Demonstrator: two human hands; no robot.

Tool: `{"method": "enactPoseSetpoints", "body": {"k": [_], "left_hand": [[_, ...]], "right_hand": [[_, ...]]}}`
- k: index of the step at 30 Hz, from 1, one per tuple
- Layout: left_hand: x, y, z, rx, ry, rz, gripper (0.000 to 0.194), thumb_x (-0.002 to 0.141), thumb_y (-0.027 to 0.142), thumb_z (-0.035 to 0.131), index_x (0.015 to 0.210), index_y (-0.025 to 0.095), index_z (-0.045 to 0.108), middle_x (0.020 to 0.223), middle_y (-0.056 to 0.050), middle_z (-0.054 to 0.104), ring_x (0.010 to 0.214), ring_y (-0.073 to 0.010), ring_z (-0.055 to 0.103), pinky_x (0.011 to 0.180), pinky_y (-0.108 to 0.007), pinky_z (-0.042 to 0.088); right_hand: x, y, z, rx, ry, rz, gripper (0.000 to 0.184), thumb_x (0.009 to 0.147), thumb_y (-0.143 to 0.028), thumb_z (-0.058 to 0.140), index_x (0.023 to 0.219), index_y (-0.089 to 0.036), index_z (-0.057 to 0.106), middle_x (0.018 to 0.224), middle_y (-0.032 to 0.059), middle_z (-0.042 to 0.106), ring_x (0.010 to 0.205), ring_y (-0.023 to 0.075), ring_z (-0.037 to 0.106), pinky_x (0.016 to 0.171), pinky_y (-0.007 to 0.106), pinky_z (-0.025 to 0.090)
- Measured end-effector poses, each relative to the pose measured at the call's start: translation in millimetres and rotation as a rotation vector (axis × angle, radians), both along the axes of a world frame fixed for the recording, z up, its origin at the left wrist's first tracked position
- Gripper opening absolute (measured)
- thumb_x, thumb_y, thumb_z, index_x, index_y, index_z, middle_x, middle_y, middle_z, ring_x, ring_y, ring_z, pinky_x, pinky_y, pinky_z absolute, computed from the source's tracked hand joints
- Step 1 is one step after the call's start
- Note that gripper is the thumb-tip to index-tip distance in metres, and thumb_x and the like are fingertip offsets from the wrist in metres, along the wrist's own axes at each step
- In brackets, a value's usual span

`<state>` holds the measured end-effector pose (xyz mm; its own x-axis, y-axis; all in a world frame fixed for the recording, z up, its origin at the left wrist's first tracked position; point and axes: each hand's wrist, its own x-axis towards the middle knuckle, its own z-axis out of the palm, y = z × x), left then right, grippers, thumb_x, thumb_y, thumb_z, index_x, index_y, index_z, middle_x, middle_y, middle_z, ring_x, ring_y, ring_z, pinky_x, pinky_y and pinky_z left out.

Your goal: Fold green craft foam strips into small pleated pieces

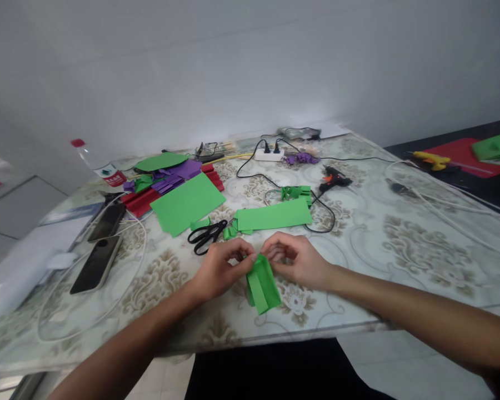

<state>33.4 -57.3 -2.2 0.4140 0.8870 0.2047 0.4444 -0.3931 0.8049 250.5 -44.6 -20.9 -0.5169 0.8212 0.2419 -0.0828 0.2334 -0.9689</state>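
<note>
My left hand (pixel 220 268) and my right hand (pixel 295 259) meet over the near part of the patterned table (pixel 400 244). Both pinch the top edge of a folded green paper piece (pixel 262 286), which hangs down between them toward the table's front edge. The fingers of both hands are curled closed on it. Just beyond the hands lie black scissors (pixel 206 234) and a long green paper strip (pixel 273 215). Small green scraps (pixel 231 230) sit beside the scissors.
A green sheet (pixel 186 203) lies over red and purple papers (pixel 170 180) at the back left, by a plastic bottle (pixel 98 164). Two phones (pixel 96 262) and white cables lie left. A glue gun (pixel 332 179), power strip (pixel 268 155) and folded green pieces (pixel 296 193) sit beyond.
</note>
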Motion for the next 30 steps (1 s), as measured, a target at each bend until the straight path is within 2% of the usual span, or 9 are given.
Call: {"method": "enactPoseSetpoints", "body": {"k": [5,8,11,15,18,20,26,30], "left_hand": [[0,0,0.2,-0.03,-0.001,-0.009,0.012,0.09,0.026,0.063,0.085,0.015,0.068,0.071,0.0,0.066,0.065,-0.0101,0.058,0.06,-0.019,0.042],[0,0,-0.3,-0.021,0.007,-0.022,0.011,0.089,0.025,0.063,0.085,0.016,0.068,0.072,0.0,0.067,0.065,-0.0097,0.058,0.061,-0.019,0.043],[0,0,-1.8,-0.025,0.019,-0.033,0.012,0.088,0.025,0.064,0.083,0.015,0.068,0.072,0.0,0.068,0.064,-0.0097,0.059,0.061,-0.019,0.044],[1,-1,-4.0,-0.039,0.068,-0.055,0.011,0.085,0.025,0.066,0.082,0.016,0.069,0.07,0.0,0.068,0.063,-0.0103,0.058,0.06,-0.019,0.045],[4,-2,-2.9,-0.078,0.104,-0.087,0.008,0.083,0.023,0.067,0.081,0.016,0.069,0.068,0.001,0.067,0.061,-0.0101,0.057,0.059,-0.019,0.044],[5,-4,-1.1,-0.109,0.116,-0.109,0.006,0.082,0.021,0.068,0.08,0.016,0.069,0.067,0.001,0.066,0.06,-0.0098,0.057,0.059,-0.019,0.044],[7,-6,1.3,-0.164,0.125,-0.151,0.002,0.079,0.017,0.067,0.079,0.015,0.068,0.065,0.002,0.064,0.058,-0.0094,0.055,0.056,-0.018,0.042],[7,-7,1.6,-0.192,0.127,-0.165,0.004,0.08,0.018,0.066,0.079,0.015,0.068,0.064,0.002,0.063,0.058,-0.0097,0.055,0.056,-0.018,0.041]], "right_hand": [[1,0,7.1,-0.068,-0.019,0.031,0.013,0.086,-0.022,0.067,0.096,-0.014,0.064,0.084,0.0038,0.068,0.072,0.0122,0.064,0.068,0.023,0.052],[2,2,10.1,-0.163,-0.039,0.08,0.021,0.09,-0.034,0.065,0.092,-0.013,0.066,0.076,0.0025,0.065,0.068,0.0127,0.062,0.063,0.024,0.05],[1,4,8.6,-0.267,-0.05,0.152,0.028,0.085,-0.04,0.071,0.089,-0.013,0.066,0.069,-0.0001,0.062,0.064,0.0127,0.06,0.059,0.024,0.046],[-1,6,3.9,-0.335,-0.119,0.257,0.026,0.075,-0.034,0.077,0.081,-0.014,0.062,0.06,-0.0044,0.056,0.054,0.0093,0.05,0.051,0.021,0.036],[-1,7,1.0,-0.317,-0.208,0.279,0.015,0.074,-0.025,0.071,0.076,-0.013,0.062,0.056,-0.0059,0.051,0.049,0.0065,0.04,0.047,0.02,0.026],[-1,8,-0.5,-0.278,-0.27,0.273,0.009,0.073,-0.02,0.065,0.072,-0.012,0.063,0.055,-0.0058,0.05,0.049,0.0062,0.038,0.046,0.019,0.023],[0,6,-0.6,-0.16,-0.375,0.233,0.006,0.07,-0.016,0.06,0.067,-0.013,0.064,0.056,-0.0044,0.053,0.051,0.0074,0.043,0.047,0.018,0.029],[0,5,1.9,-0.168,-0.419,0.24,0.005,0.068,-0.016,0.061,0.067,-0.013,0.065,0.057,-0.0035,0.057,0.052,0.008,0.047,0.047,0.017,0.033]]}}
